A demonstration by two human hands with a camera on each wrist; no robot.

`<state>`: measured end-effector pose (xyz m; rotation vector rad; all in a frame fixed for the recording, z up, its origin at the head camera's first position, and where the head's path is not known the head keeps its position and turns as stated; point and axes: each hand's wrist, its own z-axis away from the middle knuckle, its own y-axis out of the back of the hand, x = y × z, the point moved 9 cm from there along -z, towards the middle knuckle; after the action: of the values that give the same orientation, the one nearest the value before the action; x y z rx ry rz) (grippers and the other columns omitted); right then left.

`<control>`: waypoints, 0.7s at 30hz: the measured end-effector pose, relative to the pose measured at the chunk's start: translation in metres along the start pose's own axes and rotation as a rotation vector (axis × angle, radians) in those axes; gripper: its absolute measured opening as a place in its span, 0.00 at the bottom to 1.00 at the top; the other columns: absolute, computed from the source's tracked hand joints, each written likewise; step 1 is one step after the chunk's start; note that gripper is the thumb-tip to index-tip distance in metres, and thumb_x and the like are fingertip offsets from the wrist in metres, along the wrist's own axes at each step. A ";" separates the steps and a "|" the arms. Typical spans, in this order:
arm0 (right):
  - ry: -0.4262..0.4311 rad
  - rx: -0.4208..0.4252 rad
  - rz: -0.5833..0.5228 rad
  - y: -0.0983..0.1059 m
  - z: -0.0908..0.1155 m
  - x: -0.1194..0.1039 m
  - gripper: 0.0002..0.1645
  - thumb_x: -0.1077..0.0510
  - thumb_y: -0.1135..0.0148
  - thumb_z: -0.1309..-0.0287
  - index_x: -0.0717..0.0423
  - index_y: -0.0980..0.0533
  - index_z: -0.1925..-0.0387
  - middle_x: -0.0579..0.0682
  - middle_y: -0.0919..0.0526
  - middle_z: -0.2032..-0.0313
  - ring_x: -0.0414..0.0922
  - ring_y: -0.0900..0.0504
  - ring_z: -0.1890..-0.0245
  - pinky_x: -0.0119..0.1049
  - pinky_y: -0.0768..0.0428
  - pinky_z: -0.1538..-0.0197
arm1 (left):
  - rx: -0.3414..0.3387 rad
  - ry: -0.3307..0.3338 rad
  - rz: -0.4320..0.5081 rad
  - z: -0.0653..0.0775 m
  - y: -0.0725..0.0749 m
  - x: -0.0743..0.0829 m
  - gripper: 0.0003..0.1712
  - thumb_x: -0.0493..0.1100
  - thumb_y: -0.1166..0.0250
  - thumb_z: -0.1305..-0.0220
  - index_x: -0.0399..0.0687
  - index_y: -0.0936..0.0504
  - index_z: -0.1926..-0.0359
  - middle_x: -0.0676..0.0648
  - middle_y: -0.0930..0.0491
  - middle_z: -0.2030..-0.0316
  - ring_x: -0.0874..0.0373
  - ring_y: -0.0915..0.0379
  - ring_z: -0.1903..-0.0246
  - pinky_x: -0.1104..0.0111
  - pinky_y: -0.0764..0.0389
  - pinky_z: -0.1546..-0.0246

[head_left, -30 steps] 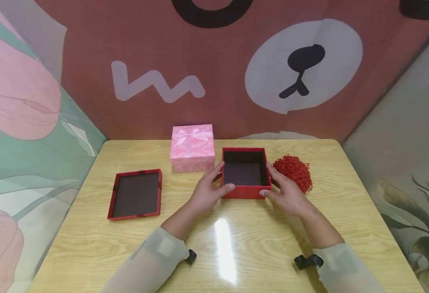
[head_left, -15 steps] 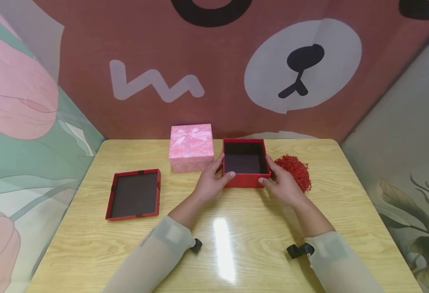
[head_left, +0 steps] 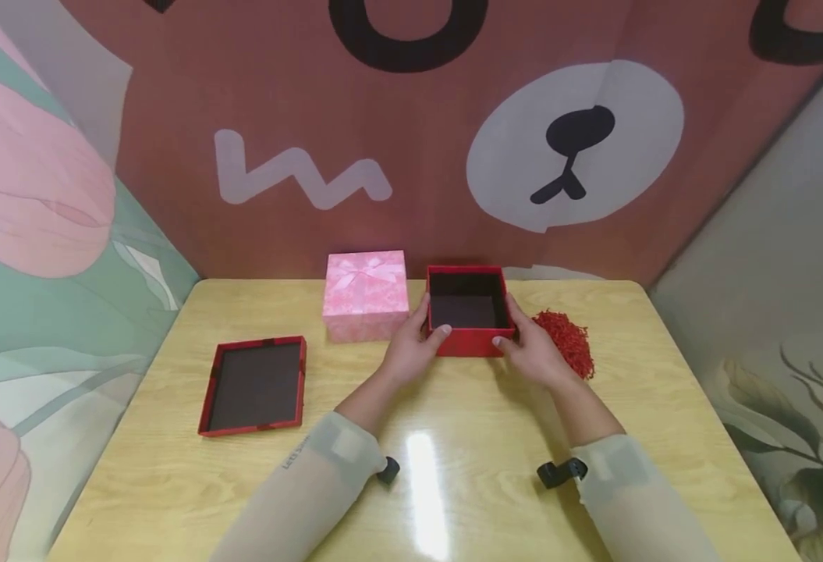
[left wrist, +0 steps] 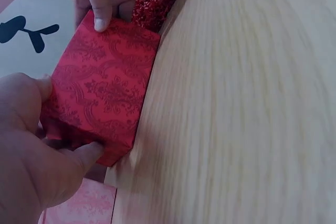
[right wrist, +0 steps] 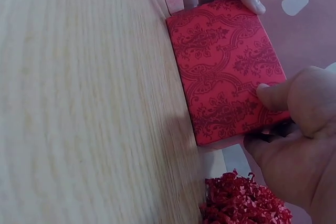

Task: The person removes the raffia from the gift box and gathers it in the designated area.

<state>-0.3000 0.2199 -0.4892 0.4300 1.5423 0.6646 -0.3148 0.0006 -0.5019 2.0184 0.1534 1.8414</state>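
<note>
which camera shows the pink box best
The head view: it shows the pink box nearly whole, bow included. The left wrist view catches only part at its bottom edge; the right wrist view, just a sliver at top.

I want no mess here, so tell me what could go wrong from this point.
The left hand's fingers sit between the open red box and the pink gift box, so a sideways slip might nudge the gift box. The right hand is close beside the red shredded paper and could scatter some. The red box is near the bear-print wall; pushing it back might bump it.
</note>
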 end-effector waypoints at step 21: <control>-0.052 0.077 0.021 0.002 -0.020 0.004 0.52 0.58 0.43 0.25 0.37 0.63 0.16 0.58 0.47 0.20 0.59 0.44 0.22 0.58 0.40 0.24 | 0.013 0.098 -0.076 -0.025 -0.014 0.003 0.45 0.56 0.43 0.22 0.66 0.58 0.16 0.49 0.43 0.20 0.46 0.47 0.22 0.49 0.43 0.23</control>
<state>-0.3208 0.2214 -0.4912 0.5184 1.5192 0.6076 -0.3363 0.0194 -0.5032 1.9046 0.2661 1.8964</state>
